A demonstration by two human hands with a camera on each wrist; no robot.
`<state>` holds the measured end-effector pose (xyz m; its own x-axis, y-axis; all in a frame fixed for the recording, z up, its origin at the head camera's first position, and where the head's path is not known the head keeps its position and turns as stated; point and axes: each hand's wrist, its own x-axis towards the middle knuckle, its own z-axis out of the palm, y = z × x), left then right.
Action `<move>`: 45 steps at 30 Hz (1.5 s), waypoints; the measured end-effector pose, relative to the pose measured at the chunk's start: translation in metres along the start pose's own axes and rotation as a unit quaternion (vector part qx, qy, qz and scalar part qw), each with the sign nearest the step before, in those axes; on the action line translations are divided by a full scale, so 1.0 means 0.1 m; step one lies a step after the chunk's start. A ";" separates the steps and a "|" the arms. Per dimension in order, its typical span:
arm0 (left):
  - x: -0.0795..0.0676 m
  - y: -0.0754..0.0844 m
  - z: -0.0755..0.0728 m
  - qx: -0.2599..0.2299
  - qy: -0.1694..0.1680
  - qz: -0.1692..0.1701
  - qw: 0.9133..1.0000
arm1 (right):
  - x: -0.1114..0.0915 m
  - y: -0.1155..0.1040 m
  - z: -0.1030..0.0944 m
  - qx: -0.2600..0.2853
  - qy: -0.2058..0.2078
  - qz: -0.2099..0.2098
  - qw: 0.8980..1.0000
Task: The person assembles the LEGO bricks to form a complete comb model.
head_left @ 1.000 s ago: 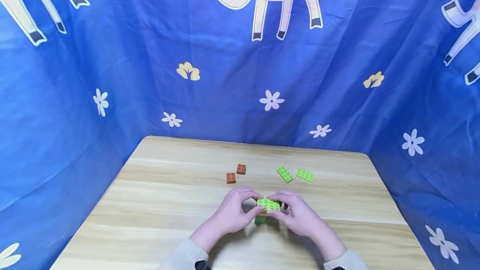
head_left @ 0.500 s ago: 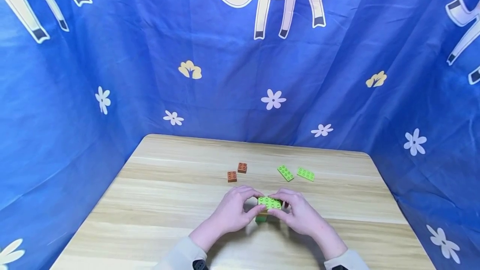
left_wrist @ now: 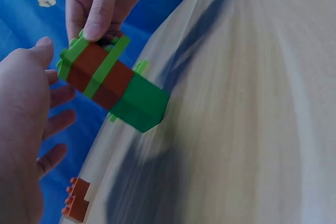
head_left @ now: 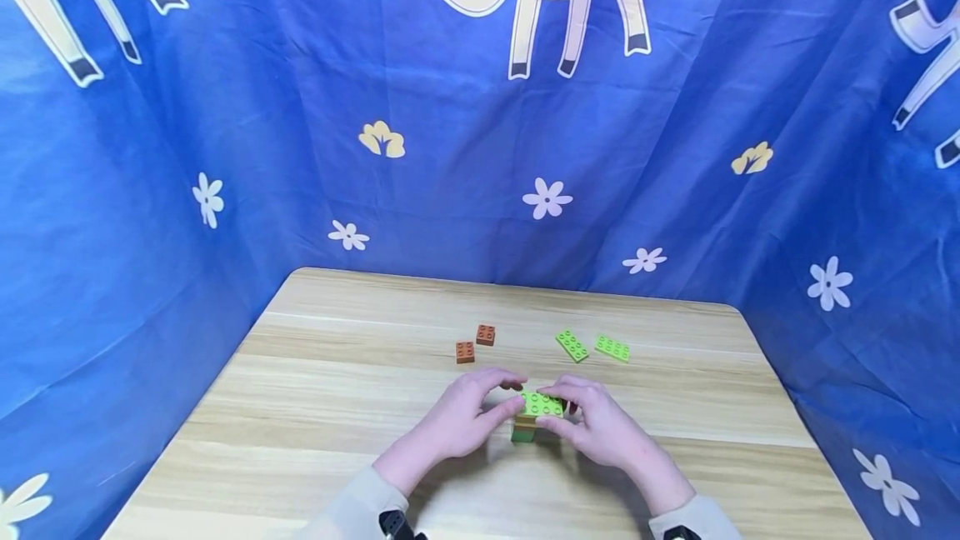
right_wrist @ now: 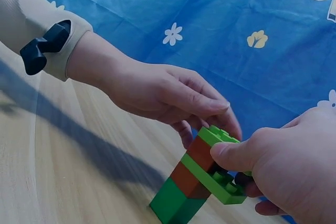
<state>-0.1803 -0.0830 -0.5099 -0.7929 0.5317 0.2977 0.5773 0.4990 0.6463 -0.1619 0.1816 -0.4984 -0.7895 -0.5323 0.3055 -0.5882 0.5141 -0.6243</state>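
A tower of toy building bricks (right_wrist: 181,179) stands on the table between both hands. It has a dark green brick (left_wrist: 140,103) at the bottom, then reddish-brown bricks (left_wrist: 86,66) alternating with light green plates. The topmost light green plate (head_left: 542,403) shows its studs in the head view. My right hand (head_left: 596,427) pinches the tower's upper end, its thumb on the near side and fingers behind, partly hidden. My left hand (head_left: 465,415) is beside the tower's left end with loosely bent, parted fingers. The left wrist view shows a gap between that hand and the bricks.
Two reddish-brown bricks (head_left: 486,335) lie farther back on the wooden table (head_left: 337,407). Right of them lie two light green plates, one angled (head_left: 572,346) and one flatter (head_left: 613,348). A blue patterned cloth (head_left: 450,215) hangs around the table's back and sides.
My left hand has let go of the top plate, its fingers spreading and drawing slightly left. The right hand keeps its hold. The view has shifted a little.
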 end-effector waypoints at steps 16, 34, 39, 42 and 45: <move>0.10 -0.35 -0.20 0.082 0.045 -0.031 0.995 | 0.01 -0.01 -0.01 0.002 -0.005 0.014 1.000; 0.21 -0.89 -0.23 0.152 0.060 -0.098 0.982 | 0.02 -0.02 -0.02 0.003 -0.012 0.010 1.000; 0.24 -0.94 -0.24 0.160 0.053 -0.101 0.981 | 0.02 -0.03 -0.02 0.004 -0.014 0.007 1.000; 0.25 -0.96 -0.23 0.171 0.046 -0.104 0.979 | 0.03 -0.03 -0.02 0.004 -0.014 0.004 1.000; 0.26 -0.99 -0.23 0.179 0.039 -0.111 0.977 | 0.03 -0.03 -0.02 0.006 -0.014 0.004 1.000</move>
<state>-0.2622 -0.1342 -0.5501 -0.9110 0.3357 0.2397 0.4090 0.8107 0.4189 -0.1630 0.1799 -0.4939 -0.7884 -0.5476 0.2803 -0.5802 0.5105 -0.6346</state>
